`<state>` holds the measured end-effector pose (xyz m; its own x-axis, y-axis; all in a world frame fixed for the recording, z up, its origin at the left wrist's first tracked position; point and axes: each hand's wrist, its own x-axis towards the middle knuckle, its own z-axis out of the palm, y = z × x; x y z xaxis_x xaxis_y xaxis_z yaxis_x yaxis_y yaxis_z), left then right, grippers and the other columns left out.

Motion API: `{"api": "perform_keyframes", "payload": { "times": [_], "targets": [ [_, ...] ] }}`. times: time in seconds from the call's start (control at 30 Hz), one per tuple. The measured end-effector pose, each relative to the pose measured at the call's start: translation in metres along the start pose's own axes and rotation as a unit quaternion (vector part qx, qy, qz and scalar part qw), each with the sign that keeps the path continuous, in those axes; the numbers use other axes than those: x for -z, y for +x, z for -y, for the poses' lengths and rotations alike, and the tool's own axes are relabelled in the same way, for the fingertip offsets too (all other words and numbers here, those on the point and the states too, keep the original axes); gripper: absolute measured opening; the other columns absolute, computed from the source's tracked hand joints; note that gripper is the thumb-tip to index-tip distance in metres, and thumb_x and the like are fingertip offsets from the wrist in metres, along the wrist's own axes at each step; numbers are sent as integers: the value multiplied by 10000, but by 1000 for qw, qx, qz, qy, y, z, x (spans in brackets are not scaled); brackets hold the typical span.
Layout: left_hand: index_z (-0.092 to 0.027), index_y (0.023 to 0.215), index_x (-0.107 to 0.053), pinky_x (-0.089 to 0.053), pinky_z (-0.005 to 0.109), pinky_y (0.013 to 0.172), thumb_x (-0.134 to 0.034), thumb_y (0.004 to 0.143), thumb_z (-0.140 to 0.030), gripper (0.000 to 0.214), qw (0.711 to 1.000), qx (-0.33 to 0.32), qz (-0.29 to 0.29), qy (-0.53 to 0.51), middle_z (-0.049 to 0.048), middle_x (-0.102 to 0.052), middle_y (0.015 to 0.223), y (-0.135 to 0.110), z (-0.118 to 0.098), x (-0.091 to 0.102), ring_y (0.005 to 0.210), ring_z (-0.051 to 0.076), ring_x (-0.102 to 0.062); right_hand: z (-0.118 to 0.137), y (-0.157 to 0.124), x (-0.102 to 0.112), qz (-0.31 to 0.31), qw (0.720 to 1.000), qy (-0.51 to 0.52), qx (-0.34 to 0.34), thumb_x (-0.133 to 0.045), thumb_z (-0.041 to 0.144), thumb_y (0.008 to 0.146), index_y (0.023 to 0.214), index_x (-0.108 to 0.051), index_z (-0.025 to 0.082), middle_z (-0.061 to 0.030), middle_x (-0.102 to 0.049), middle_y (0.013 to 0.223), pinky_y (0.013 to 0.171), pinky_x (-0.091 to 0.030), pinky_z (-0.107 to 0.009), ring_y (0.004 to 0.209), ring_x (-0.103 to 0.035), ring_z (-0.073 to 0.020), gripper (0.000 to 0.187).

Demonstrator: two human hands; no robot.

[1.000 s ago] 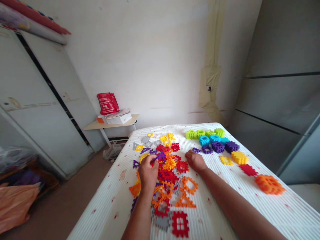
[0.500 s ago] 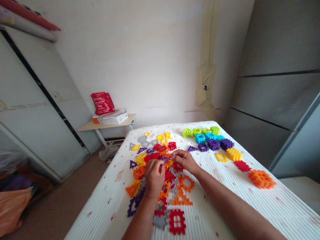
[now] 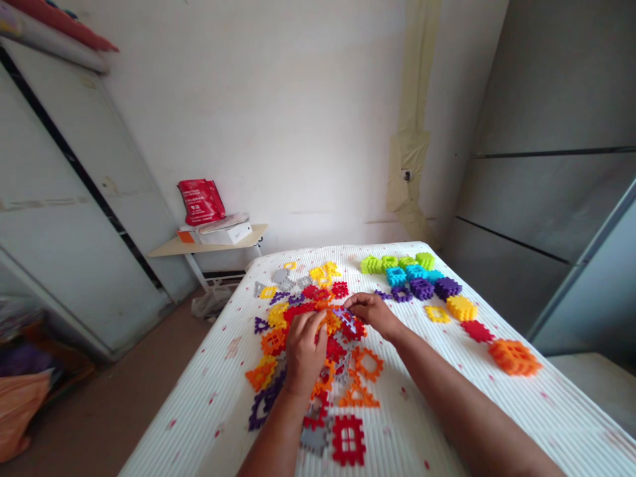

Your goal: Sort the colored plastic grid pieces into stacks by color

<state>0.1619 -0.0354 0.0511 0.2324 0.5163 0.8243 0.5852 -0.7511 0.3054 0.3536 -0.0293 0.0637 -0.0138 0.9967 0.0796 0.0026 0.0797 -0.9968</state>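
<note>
My right hand (image 3: 370, 313) pinches a purple interlocking plastic piece (image 3: 348, 319) that tilts over the middle of a mixed pile. Close by on the left, my left hand (image 3: 305, 341) is over the pile, its thumb and fingers apart near an orange piece (image 3: 330, 322); I see nothing held in it. Red, orange, yellow, purple and grey notched pieces lie loosely around both hands. A red window-shaped piece (image 3: 348, 440) and an orange triangular piece (image 3: 358, 395) lie toward the near side. My left hand hides part of the pile.
On the right of the white bed cover (image 3: 397, 430) are grouped green (image 3: 389, 264), blue (image 3: 396, 276), purple (image 3: 422, 288), yellow (image 3: 462, 307), red (image 3: 477, 331) and orange stacks (image 3: 515, 358). A small table (image 3: 173, 248) with a red bag (image 3: 199, 201) stands beyond.
The purple piece has tilted and shifted slightly right in my right hand. My left hand's fingers have spread and moved apart from it. The view has shifted a little.
</note>
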Motion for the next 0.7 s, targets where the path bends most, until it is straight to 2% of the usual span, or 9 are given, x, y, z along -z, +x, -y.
{"api": "perform_keyframes", "payload": {
  "times": [0.13,0.27,0.5,0.7],
  "targets": [
    [-201,1045,-616,-507,312,815,-490,833,-161,250,999,5,31,-25,66,-645,943,-2,3,-2,904,169,-597,5,-4,1,51,998,-33,5,-597,290,618,721,-657,142,47,-528,541,464,-262,-196,457,-352,-46,189],
    [-202,883,-651,-519,276,745,-497,812,-135,182,998,11,34,-55,43,-657,828,-3,2,-6,806,150,-618,5,-6,-4,79,995,-59,14,-601,300,630,697,-657,143,32,-550,564,490,-300,-205,480,-384,-57,180],
    [-184,772,-634,-512,248,691,-536,751,-106,127,993,30,66,-95,27,-662,753,-4,6,-6,734,138,-624,2,-4,-6,65,993,-81,54,-577,293,658,712,-652,143,17,-576,614,510,-339,-204,512,-423,-68,176],
    [-197,723,-627,-501,237,673,-537,775,-182,105,990,53,86,-103,16,-669,714,-4,4,-4,685,128,-620,-4,-2,-5,45,985,-129,106,-574,291,704,777,-660,153,9,-589,675,556,-378,-206,561,-459,-77,178]
  ]
}}
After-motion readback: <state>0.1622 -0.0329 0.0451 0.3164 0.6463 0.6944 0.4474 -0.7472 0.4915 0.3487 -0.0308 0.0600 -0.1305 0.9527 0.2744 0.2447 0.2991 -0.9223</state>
